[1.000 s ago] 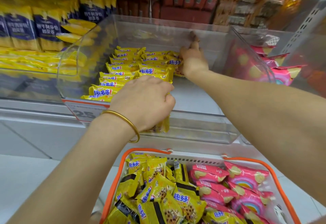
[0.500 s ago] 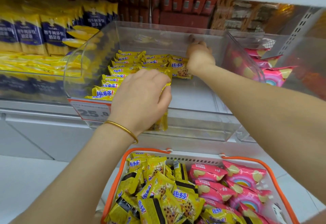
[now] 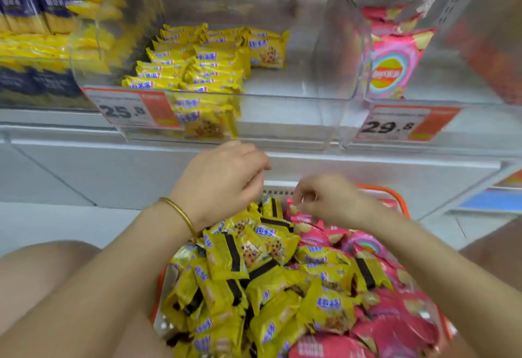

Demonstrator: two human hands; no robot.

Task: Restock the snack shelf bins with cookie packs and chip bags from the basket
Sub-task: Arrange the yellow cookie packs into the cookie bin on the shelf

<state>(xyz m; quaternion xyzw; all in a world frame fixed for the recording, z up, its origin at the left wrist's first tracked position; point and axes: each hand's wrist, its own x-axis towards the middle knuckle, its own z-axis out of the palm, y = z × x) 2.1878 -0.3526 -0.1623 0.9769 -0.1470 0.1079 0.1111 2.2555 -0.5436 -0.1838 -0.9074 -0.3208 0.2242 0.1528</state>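
Observation:
An orange-rimmed basket (image 3: 395, 197) below the shelf is piled with yellow cookie packs (image 3: 268, 256) on the left and pink chip bags (image 3: 401, 318) on the right. My left hand (image 3: 220, 180), with a gold bangle on the wrist, hovers over the basket's far edge, fingers loosely curled and holding nothing. My right hand (image 3: 332, 199) hangs beside it just above the pink bags, fingers bent, with nothing plainly gripped. On the shelf a clear bin (image 3: 285, 116) holds rows of yellow cookie packs (image 3: 203, 61) in its left half. A second clear bin (image 3: 347, 55) holds pink chip bags (image 3: 392, 58).
Price tags reading 25.8 (image 3: 127, 110) and 29.8 (image 3: 392, 126) hang on the bin fronts. Yellow and blue packages (image 3: 31, 5) fill the bin at the far left. The white shelf front (image 3: 113, 177) runs behind the basket. My knee (image 3: 36, 267) is at lower left.
Both hands have left the cookie bin and dropped to the basket. The view has tilted down, so the basket fills the lower frame.

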